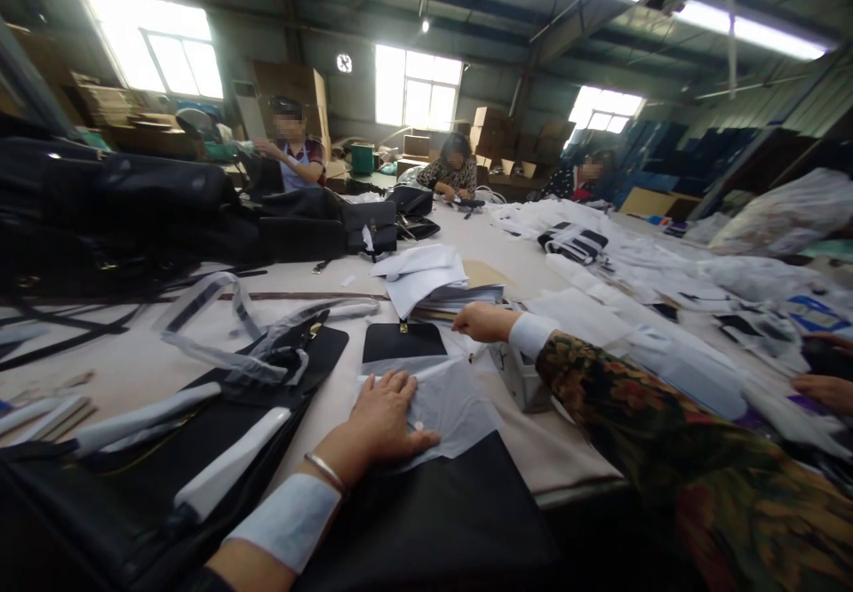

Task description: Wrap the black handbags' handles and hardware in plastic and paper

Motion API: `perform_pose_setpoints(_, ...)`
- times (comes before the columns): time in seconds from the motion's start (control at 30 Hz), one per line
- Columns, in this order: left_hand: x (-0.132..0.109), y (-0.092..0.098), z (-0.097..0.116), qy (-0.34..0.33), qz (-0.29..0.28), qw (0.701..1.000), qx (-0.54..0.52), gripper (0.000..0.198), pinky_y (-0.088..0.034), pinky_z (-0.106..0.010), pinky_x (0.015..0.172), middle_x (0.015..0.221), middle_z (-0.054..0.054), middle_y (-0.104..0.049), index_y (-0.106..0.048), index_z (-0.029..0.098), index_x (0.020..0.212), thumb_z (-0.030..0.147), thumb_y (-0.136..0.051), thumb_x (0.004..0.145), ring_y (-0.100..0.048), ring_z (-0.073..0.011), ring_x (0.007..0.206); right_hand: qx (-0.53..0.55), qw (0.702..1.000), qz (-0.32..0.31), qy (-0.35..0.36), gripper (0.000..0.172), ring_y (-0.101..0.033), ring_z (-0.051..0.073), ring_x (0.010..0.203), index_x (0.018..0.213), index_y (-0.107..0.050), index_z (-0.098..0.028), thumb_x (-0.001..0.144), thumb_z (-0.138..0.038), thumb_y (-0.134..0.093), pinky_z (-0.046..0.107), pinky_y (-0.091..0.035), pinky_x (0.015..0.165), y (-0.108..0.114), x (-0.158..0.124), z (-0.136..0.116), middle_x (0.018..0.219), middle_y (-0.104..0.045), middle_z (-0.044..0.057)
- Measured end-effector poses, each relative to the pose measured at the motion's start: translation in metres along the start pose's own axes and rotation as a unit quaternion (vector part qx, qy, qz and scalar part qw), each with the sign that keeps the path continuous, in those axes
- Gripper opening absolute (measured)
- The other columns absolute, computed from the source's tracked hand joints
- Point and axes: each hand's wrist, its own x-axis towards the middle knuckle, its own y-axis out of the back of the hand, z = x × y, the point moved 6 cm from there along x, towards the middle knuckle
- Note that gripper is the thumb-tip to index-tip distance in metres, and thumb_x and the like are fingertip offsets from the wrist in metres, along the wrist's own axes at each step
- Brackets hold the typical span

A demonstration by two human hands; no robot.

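My left hand [383,419] lies flat, fingers spread, on a sheet of thin white tissue paper [453,405] that covers a black leather bag [426,503] in front of me. The bag's flap [403,343] with a small gold clasp shows beyond the paper. My right hand [485,321] reaches forward past the flap with fingers curled, at the edge of a stack of white paper sheets [423,276]; what it grips is hidden. A small grey box [523,379] sits under my right wrist.
Black bags with wrapped handles [200,450] lie at left, and more black bags [133,210] are piled behind. White bags and plastic wrapping [666,308] cover the right side. Three people work at the far end. Another person's hand [826,388] shows at right.
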Motion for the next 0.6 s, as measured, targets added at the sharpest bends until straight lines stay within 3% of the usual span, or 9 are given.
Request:
perform_pose_setpoints(0.13,-0.002,0.002,0.001,-0.001,0.005,1.0,0.0,0.109,-0.018,-0.064,0.118,0.158,-0.019,-0.035,-0.039,0.015,0.152,0.084,-0.053,0.068,-0.028,-0.0418,0.146,0.017,1.0,-0.009,-0.01,0.025,-0.066,0.021,0.106,0.115,-0.072,-0.018,0.097,-0.025,-0.056,0.034,-0.05,0.096,-0.001,0.035,-0.026,0.117,-0.071,0.008)
perform_pose_setpoints(0.23,-0.004,0.001,0.001,-0.003,0.012,1.0,0.0,0.11,-0.019,-0.064,0.118,0.157,-0.02,-0.037,-0.039,0.015,0.152,0.085,-0.052,0.068,-0.028,-0.0419,0.146,0.009,0.998,-0.047,-0.03,0.027,-0.065,0.021,0.105,0.116,-0.065,-0.016,0.097,-0.034,-0.059,0.043,-0.054,0.093,-0.024,0.058,-0.047,0.119,-0.066,0.009)
perform_pose_setpoints(0.4,-0.007,0.002,0.0,-0.001,0.024,1.0,-0.008,0.11,-0.02,-0.066,0.117,0.157,-0.021,-0.037,-0.04,0.014,0.151,0.084,-0.054,0.068,-0.03,-0.0423,0.145,-0.01,0.995,-0.061,-0.076,0.034,-0.064,0.022,0.103,0.12,-0.061,-0.016,0.096,-0.039,-0.061,0.044,-0.055,0.089,-0.047,0.071,-0.065,0.12,-0.064,0.009)
perform_pose_setpoints(0.53,-0.009,0.003,0.0,-0.007,0.035,0.999,-0.018,0.107,-0.022,-0.065,0.116,0.155,-0.021,-0.04,-0.042,0.016,0.15,0.083,-0.055,0.068,-0.032,-0.0417,0.144,-0.022,0.996,0.002,-0.09,0.05,-0.063,0.028,0.109,0.122,-0.063,-0.013,0.088,-0.049,-0.067,0.04,-0.052,0.088,-0.019,0.066,-0.071,0.123,-0.064,0.016)
perform_pose_setpoints(0.6,-0.01,0.004,0.0,-0.008,0.038,0.999,-0.017,0.106,-0.023,-0.065,0.116,0.154,-0.021,-0.042,-0.042,0.017,0.15,0.082,-0.056,0.067,-0.034,-0.0425,0.143,-0.024,0.997,0.021,-0.067,0.049,-0.065,0.028,0.105,0.117,-0.068,-0.014,0.083,-0.049,-0.071,0.033,-0.051,0.083,0.004,0.058,-0.079,0.116,-0.069,0.014)
